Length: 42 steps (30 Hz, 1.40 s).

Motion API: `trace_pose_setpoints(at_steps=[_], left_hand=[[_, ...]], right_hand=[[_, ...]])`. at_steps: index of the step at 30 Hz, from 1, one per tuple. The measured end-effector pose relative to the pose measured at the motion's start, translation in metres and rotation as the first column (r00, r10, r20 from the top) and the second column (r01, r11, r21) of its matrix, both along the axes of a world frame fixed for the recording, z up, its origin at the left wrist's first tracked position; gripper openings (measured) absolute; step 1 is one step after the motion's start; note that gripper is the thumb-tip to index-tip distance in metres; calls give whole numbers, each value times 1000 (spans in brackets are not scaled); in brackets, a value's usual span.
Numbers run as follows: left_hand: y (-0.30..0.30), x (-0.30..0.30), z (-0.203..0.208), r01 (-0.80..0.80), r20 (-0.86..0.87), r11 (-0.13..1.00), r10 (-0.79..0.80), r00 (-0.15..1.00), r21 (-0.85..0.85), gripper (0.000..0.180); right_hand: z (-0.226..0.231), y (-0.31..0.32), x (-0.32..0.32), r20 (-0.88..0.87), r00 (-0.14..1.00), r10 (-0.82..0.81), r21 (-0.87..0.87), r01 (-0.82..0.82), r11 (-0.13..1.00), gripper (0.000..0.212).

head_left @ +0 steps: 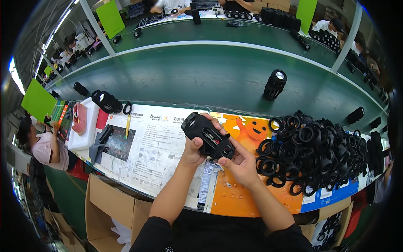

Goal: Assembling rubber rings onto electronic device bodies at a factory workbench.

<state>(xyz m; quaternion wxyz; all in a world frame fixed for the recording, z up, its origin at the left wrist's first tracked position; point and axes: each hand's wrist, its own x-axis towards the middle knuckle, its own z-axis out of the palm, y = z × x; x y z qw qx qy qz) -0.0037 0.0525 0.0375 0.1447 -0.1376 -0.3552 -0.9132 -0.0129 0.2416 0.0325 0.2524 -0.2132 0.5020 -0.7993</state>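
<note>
Both my hands hold a black cylindrical portable speaker [208, 136] above the table, tilted with one round end toward the upper left. My left hand [192, 154] is closed around its left side, with the thumb along the near side. My right hand [242, 164] grips its lower right end, fingers and thumb around a black band there. An opening in the speaker's side shows small reddish and light parts, too small to make out. Right of my hands lies a large heap of black plastic rings [289, 151].
Another black speaker [107, 102] lies at the left beside a single black ring [127, 108] and a yellow-handled tool [128, 126]. A speaker [275, 85] stands on the green conveyor [201, 71] beyond the table. Cardboard boxes [111, 201] sit below. A person [48, 145] works at left.
</note>
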Motion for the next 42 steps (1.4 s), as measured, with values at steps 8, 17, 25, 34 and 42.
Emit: trace_pose_setpoints(at_steps=[8, 17, 25, 34, 42], left_hand=[[2, 0, 1, 25, -12, 1000, -25, 1000, -18, 83], [9, -1, 0, -17, 29, 999, 15, 999, 46, 76], [0, -5, -11, 23, 65, 997, -28, 997, 75, 72], [8, -6, -10, 19, 107, 993, -31, 994, 113, 67], [-9, -7, -11, -39, 179, 957, 94, 979, -288, 63]], right_hand=[[-6, 2, -3, -3, 1000, 19, -23, -19, 1000, 85], [-7, -1, -1, 15, 1000, 15, 14, -15, 1000, 84], [2, -10, 5, 55, 998, 18, 66, -22, 998, 80], [2, -5, 5, -70, 997, -42, 168, 54, 984, 72], [42, 54, -42, -913, 407, -35, 310, 744, 592, 28]])
